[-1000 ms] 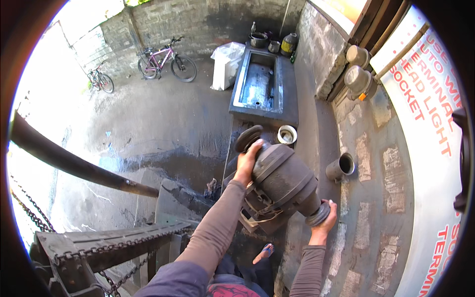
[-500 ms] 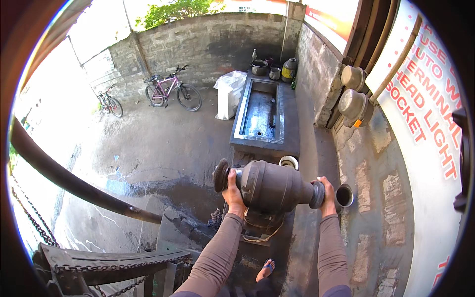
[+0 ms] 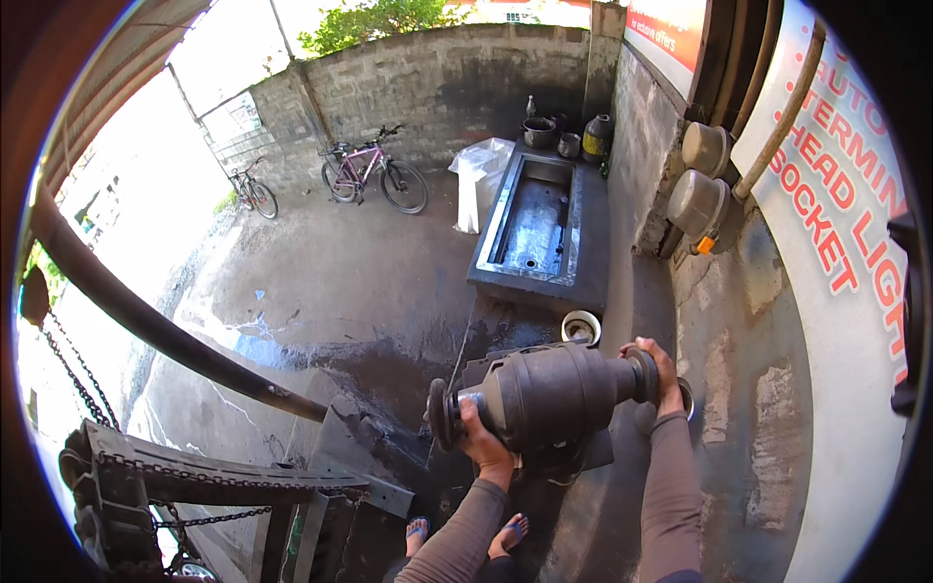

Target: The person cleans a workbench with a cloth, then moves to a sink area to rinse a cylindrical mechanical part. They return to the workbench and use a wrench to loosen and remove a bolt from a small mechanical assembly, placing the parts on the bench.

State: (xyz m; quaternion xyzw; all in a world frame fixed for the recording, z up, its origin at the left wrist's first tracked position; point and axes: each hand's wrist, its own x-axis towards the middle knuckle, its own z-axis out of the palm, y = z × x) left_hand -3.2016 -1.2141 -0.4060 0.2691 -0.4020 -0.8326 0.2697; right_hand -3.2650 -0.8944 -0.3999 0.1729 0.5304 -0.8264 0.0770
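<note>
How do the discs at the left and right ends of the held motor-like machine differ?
The left disc has a bright silver collar beside it, while the right disc meets a dull, dark neck. The left hand is at the left disc's inner side; the right hand is at the right disc's outer side. Both discs look round and dark.

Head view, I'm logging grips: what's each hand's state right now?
Left hand: closed, holding the dark machine near its left wheel.
Right hand: closed on the machine's right wheel.
</note>
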